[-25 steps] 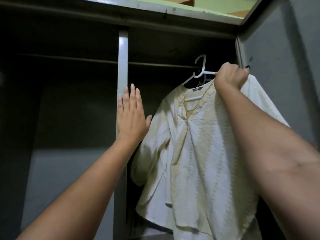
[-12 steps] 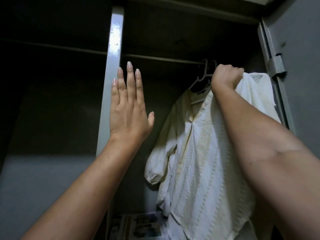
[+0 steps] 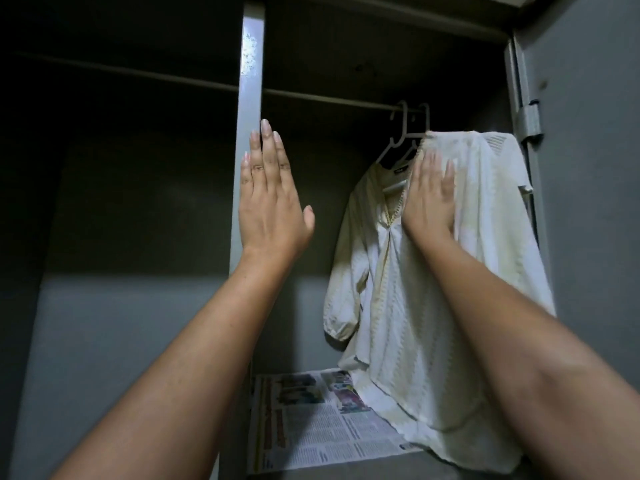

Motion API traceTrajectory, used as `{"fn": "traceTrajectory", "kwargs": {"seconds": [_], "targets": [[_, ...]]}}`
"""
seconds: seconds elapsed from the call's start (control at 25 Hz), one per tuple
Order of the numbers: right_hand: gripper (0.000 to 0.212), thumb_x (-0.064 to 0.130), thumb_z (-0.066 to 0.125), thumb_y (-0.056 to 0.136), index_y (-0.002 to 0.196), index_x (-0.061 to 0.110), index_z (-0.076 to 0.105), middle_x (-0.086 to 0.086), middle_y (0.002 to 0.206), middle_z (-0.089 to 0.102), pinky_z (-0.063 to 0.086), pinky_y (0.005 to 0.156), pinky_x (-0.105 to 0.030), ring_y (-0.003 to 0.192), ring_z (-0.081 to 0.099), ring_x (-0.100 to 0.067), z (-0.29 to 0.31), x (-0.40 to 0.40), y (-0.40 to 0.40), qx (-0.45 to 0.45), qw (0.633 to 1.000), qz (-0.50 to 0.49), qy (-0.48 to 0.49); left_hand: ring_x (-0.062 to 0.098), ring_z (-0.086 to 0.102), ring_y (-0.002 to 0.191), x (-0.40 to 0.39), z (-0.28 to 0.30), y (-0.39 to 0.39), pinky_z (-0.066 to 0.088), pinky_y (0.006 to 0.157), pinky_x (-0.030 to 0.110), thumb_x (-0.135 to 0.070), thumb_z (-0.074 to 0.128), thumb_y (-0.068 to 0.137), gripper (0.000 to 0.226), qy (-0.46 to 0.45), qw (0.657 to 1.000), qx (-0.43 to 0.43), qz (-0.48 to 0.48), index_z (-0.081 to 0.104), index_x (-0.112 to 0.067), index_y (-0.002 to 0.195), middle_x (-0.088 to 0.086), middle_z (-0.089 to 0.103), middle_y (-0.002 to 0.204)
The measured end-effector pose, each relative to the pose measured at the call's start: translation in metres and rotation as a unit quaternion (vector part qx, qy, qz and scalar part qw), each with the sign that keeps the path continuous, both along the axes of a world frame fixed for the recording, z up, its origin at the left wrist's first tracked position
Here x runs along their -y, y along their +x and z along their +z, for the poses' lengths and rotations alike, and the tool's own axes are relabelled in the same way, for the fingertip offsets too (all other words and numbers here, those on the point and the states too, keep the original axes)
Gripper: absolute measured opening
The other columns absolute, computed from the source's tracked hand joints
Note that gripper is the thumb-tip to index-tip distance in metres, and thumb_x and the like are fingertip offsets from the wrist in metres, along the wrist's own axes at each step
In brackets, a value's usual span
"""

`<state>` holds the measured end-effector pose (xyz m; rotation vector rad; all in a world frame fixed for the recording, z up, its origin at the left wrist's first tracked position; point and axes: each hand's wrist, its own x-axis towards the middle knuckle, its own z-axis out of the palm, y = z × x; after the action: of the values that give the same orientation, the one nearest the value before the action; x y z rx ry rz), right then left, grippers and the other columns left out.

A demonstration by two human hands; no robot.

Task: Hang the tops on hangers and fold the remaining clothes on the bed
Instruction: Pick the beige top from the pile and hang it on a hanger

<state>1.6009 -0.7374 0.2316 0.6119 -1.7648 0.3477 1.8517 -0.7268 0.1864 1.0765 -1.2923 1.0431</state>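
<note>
- The cream top [image 3: 433, 271] hangs on a white hanger [image 3: 398, 140] hooked over the rail [image 3: 329, 98], at about 2 o'clock in the wardrobe, by the door hinge [image 3: 528, 119].
- The right hand [image 3: 429, 199] lies flat on the top's chest, fingers straight and a little blurred, gripping nothing.
- The left hand [image 3: 270, 195] is raised flat beside the grey post [image 3: 251, 98], fingers straight, holding nothing.
- The top looks light, thin and limp; it probably slides off easily, so the shoulders or the hanger neck are the best places to hold it.
- The right shoulder bunches high, hiding that end of the hanger.
- The wardrobe's left half, at 9 o'clock, is too dark to read; a newspaper [image 3: 311, 420] lines the floor at 6 o'clock.
</note>
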Motion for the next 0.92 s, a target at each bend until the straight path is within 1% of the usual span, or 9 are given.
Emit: {"fn": "traceTrajectory", "kwargs": {"seconds": [0.16,0.24,0.32,0.4,0.48,0.6,0.68,0.8,0.92], "targets": [[0.060,0.040,0.024,0.101,0.151,0.008,0.019,-0.013,0.159,0.015,-0.005,0.114,-0.056,0.145,0.009,-0.038,-0.137,-0.010,0.014,0.183,0.956,0.060,0.223,0.029,-0.012,0.147,-0.013,-0.043,0.027,0.002,0.121,0.040,-0.054,0.049,0.088,0.103,0.078,0.996,0.033,-0.037,-0.013,0.002,0.148,0.020,-0.014,0.157],[0.056,0.050,0.031,0.100,0.141,0.014,0.042,-0.009,0.149,0.038,-0.003,0.113,-0.056,0.141,0.027,-0.032,-0.187,-0.030,0.028,0.340,0.872,0.116,0.333,0.026,-0.015,0.146,-0.021,-0.071,0.047,-0.001,0.121,0.039,-0.058,0.042,0.090,0.100,0.130,0.986,0.058,-0.083,-0.014,-0.001,0.149,0.017,-0.016,0.158],[0.061,0.056,0.033,0.098,0.136,0.011,0.048,-0.010,0.143,0.045,0.011,0.114,-0.049,0.134,0.038,-0.029,-0.214,-0.057,0.046,0.445,0.799,0.186,0.360,0.022,-0.016,0.146,-0.033,-0.102,0.068,-0.005,0.120,0.036,-0.061,0.035,0.092,0.095,0.179,0.970,0.101,-0.131,-0.014,-0.004,0.150,0.012,-0.017,0.158],[0.072,0.058,0.030,0.098,0.143,0.003,0.037,-0.015,0.150,0.037,0.023,0.111,-0.039,0.136,0.036,-0.030,-0.227,-0.093,0.069,0.484,0.770,0.276,0.311,0.017,-0.016,0.146,-0.050,-0.136,0.089,-0.007,0.118,0.033,-0.061,0.034,0.093,0.090,0.249,0.938,0.118,-0.209,-0.011,-0.010,0.151,0.005,-0.017,0.159],[0.077,0.059,0.028,0.097,0.149,0.002,0.024,-0.014,0.156,0.025,0.022,0.112,-0.034,0.142,0.027,-0.028,-0.240,-0.132,0.093,0.527,0.727,0.373,0.232,0.013,-0.013,0.146,-0.070,-0.169,0.102,-0.003,0.117,0.033,-0.060,0.036,0.093,0.086,0.325,0.886,0.066,-0.326,-0.008,-0.015,0.153,-0.002,-0.015,0.159],[0.077,0.061,0.029,0.096,0.153,0.010,0.015,-0.002,0.159,0.014,0.011,0.117,-0.034,0.147,0.013,-0.020,-0.275,-0.195,0.127,0.626,0.587,0.500,0.116,0.011,-0.007,0.146,-0.115,-0.209,0.114,0.000,0.118,0.033,-0.052,0.040,0.096,0.079,0.435,0.752,-0.098,-0.485,-0.002,-0.016,0.153,-0.003,-0.007,0.160],[0.077,0.062,0.027,0.095,0.154,0.016,0.006,0.003,0.160,0.003,0.006,0.118,-0.037,0.147,0.004,-0.016,-0.305,-0.229,0.147,0.673,0.526,0.515,0.065,0.013,-0.002,0.147,-0.143,-0.232,0.120,0.003,0.119,0.034,-0.050,0.039,0.097,0.075,0.479,0.690,-0.169,-0.516,0.003,-0.015,0.153,-0.001,0.000,0.161],[0.082,0.066,0.027,0.093,0.154,0.018,-0.001,0.003,0.161,-0.005,0.006,0.119,-0.041,0.148,0.000,-0.017,-0.330,-0.269,0.160,0.706,0.515,0.484,0.041,0.016,0.003,0.148,-0.174,-0.255,0.129,0.006,0.120,0.039,-0.053,0.037,0.097,0.074,0.518,0.643,-0.201,-0.527,0.007,-0.016,0.154,0.001,0.006,0.161],[0.080,0.064,0.027,0.094,0.154,0.017,0.001,0.003,0.161,-0.002,0.005,0.118,-0.039,0.147,0.000,-0.016,-0.330,-0.318,0.163,0.695,0.540,0.474,0.009,0.016,0.007,0.148,-0.202,-0.261,0.123,0.007,0.120,0.037,-0.052,0.039,0.097,0.073,0.523,0.610,-0.217,-0.555,0.012,-0.014,0.153,0.001,0.011,0.160]]}}
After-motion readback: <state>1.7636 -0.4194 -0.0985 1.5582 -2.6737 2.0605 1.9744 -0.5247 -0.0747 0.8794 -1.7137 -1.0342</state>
